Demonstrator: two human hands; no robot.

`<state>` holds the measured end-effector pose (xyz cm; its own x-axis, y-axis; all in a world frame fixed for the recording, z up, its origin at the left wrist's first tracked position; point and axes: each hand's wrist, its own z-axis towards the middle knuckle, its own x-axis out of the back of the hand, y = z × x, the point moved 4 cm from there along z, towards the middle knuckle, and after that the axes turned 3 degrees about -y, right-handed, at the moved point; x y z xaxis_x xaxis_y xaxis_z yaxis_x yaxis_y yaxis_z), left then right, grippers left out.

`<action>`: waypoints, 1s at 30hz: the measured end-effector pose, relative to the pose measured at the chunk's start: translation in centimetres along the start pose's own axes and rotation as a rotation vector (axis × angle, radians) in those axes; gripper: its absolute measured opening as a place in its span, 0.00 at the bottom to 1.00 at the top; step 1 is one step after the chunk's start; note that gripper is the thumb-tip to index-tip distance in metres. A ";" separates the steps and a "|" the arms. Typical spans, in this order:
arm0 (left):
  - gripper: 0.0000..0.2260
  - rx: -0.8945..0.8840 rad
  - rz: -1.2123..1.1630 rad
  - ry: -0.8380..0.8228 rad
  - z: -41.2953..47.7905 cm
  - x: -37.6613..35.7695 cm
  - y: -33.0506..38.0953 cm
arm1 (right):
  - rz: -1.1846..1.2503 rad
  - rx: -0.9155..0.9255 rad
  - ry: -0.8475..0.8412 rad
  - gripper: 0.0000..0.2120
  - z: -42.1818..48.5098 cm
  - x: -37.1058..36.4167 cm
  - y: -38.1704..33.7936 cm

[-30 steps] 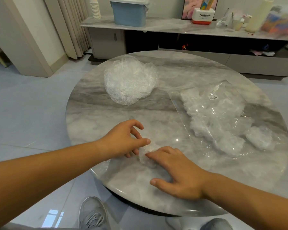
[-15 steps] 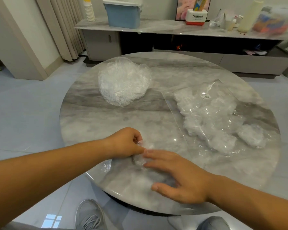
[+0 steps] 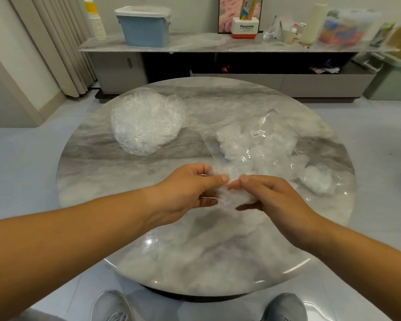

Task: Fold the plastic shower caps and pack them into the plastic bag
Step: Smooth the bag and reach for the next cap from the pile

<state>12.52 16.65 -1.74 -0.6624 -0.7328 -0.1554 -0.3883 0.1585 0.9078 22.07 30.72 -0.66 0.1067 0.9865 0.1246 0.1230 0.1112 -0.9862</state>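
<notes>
Left hand (image 3: pixel 185 191), right hand (image 3: pixel 271 195) — both tight on one crumpled shower cap (image 3: pixel 235 196)

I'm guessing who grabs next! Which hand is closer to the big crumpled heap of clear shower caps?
Left. The left hand is in front of the crumpled heap of shower caps, slightly to its right; the right hand is farther right, by the clear plastic bag.

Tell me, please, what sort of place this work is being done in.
Probably a home living room: a round marble table, a low sideboard along the wall carrying a blue storage bin, and curtains at left.
</notes>
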 end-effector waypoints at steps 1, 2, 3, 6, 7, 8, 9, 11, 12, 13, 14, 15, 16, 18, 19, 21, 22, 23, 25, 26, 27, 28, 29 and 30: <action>0.08 -0.004 -0.012 -0.008 0.3 -0.7 0.3 | 0.008 0.025 0.055 0.16 -0.1 1.0 -0.4; 0.10 -0.011 0.001 -0.011 0.6 -1.2 0.6 | 0.011 0.053 0.117 0.17 0.0 2.2 -0.8; 0.11 -0.027 0.067 -0.009 1.1 -1.9 0.9 | 0.015 0.077 0.188 0.19 -0.1 3.8 -1.3; 0.12 -0.196 0.564 -0.043 1.5 -4.3 1.5 | 0.028 0.045 0.313 0.26 0.2 9.4 -1.0; 0.13 -0.262 0.758 -0.102 1.6 -5.5 1.4 | 0.019 -0.007 0.305 0.29 0.3 11.2 -0.4; 0.15 -0.306 0.934 -0.167 1.7 -6.6 0.9 | 0.001 -0.066 0.281 0.32 0.3 12.6 0.4; 0.17 -0.328 1.086 -0.227 1.9 -7.6 0.3 | -0.019 -0.127 0.251 0.34 0.1 13.8 1.4; 0.22 -0.381 1.327 -0.318 2.7 -9.2 -1.2 | -0.088 -0.214 0.177 0.37 -0.5 15.1 3.1; 0.24 -0.410 1.420 -0.356 3.0 -9.8 -1.9 | -0.134 -0.237 0.140 0.38 -1.0 15.4 3.8; 0.26 -0.429 1.506 -0.384 3.4 -10.3 -2.5 | -0.181 -0.254 0.108 0.39 -1.4 15.5 4.5; 0.27 -0.439 1.583 -0.398 3.7 -10.8 -3.0 | -0.228 -0.273 0.081 0.39 -1.8 15.7 5.2; 0.29 -0.449 1.656 -0.389 4.0 -11.0 -3.4 | -0.274 -0.288 0.063 0.40 -2.1 15.8 5.8; 0.31 -0.466 1.726 -0.362 4.3 -11.1 -3.7 | -0.318 -0.297 0.053 0.41 -2.4 15.8 6.2; 0.34 -0.504 1.844 -0.282 4.7 -11.0 -4.0 | -0.364 -0.306 0.061 0.42 -2.5 16.0 6.9; 0.36 -0.510 1.887 -0.253 5.0 -11.0 -4.1 | -0.369 -0.315 0.072 0.42 -2.5 16.1 7.1; 0.38 -0.496 1.932 -0.221 5.4 -10.9 -4.1 | -0.379 -0.338 0.087 0.42 -2.4 16.2 7.4; 0.38 -0.496 1.940 -0.212 5.6 -11.0 -4.0 | -0.381 -0.352 0.094 0.42 -2.3 16.2 7.5; 0.38 -0.502 1.944 -0.206 5.7 -11.1 -4.0 | -0.383 -0.368 0.103 0.42 -2.1 16.4 7.7; 0.38 -0.526 1.935 -0.206 5.8 -11.2 -4.0 | -0.368 -0.396 0.132 0.42 -1.6 16.5 8.0; 0.38 -0.540 1.926 -0.211 5.8 -11.3 -4.0 | -0.339 -0.402 0.157 0.42 -1.3 16.6 8.2; 0.37 -0.553 1.920 -0.216 5.8 -11.3 -4.1 | -0.278 -0.405 0.198 0.42 -0.9 16.7 8.5; 0.37 -0.555 1.918 -0.225 5.9 -11.3 -4.2 | -0.179 -0.405 0.252 0.41 -0.6 16.8 8.6; 0.37 -0.541 1.916 -0.240 5.9 -11.2 -4.3 | -0.050 -0.406 0.301 0.40 -0.4 16.8 8.8; 0.38 -0.513 1.903 -0.263 6.0 -11.2 -4.3 | 0.094 -0.409 0.327 0.39 -0.1 16.7 8.8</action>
<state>17.79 28.09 -6.27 -0.0066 0.2258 0.9742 0.9607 0.2716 -0.0565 25.07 48.11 -7.25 0.4300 0.8935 0.1297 0.4659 -0.0966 -0.8795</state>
